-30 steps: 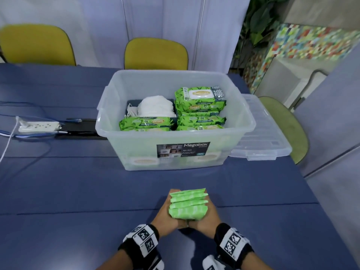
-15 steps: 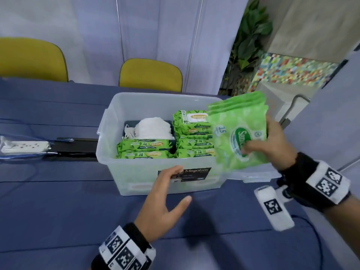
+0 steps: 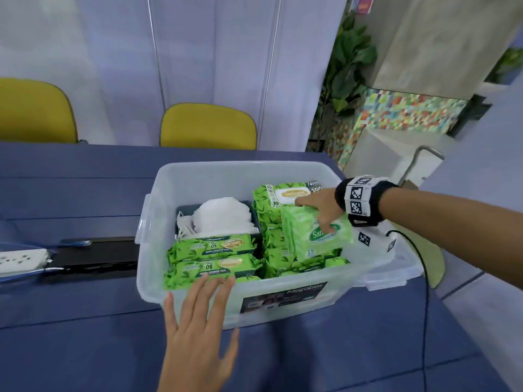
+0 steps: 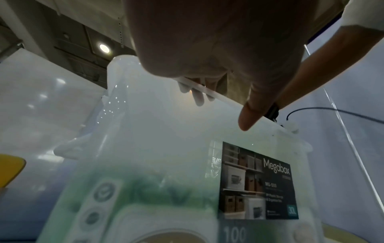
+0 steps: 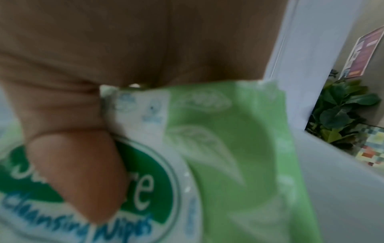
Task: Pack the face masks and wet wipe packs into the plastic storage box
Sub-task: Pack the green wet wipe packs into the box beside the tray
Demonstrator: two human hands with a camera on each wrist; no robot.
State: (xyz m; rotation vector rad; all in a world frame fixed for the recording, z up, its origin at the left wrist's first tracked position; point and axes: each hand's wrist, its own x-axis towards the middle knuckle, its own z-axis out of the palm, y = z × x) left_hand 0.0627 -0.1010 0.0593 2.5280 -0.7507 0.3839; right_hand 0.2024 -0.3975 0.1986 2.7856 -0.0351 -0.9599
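Translucent plastic storage box (image 3: 334,176) on blue table (image 3: 85,349): holds white face masks (image 3: 223,216) in dark tray, leaf-printed green wet wipe packs (image 3: 209,247) stacked front and right. Right hand (image 3: 319,207) pinches light-green flat wipe packs (image 3: 314,236) over box's right side. Left hand (image 3: 198,329), fingers straight, spread, touches front rim.

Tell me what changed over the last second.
The right hand carried the small wipe packs from the table's near edge into the storage box. The left hand let go of them and reached, open, to the box's front rim. Box contents stayed put.
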